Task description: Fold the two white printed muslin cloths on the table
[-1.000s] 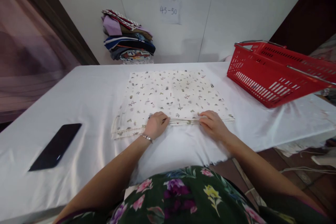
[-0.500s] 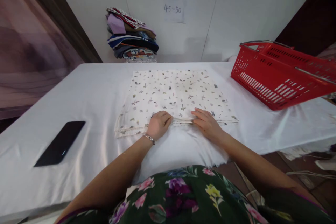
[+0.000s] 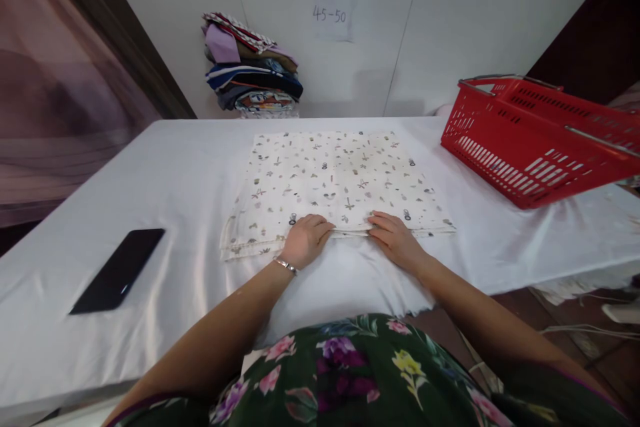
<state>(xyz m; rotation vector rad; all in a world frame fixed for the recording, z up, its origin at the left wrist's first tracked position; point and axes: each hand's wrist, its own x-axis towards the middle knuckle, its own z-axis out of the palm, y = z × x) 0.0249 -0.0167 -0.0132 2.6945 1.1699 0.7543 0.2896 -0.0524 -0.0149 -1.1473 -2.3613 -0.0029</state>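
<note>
A cream cloth with small printed motifs (image 3: 335,180) lies folded flat in the middle of the white-covered table (image 3: 175,167). My left hand (image 3: 306,241) rests on its near edge, fingers curled onto the hem, a bracelet at the wrist. My right hand (image 3: 395,238) lies beside it on the same edge, fingers closed on the folded layers. The two hands are a short gap apart.
A black phone (image 3: 119,269) lies at the table's near left. A red plastic basket (image 3: 535,137) sits tilted at the right edge. A stack of folded fabrics (image 3: 253,67) stands against the back wall, under paper notes (image 3: 333,13).
My right hand has slid left along the cloth's near edge toward my left hand. The view shifted slightly.
</note>
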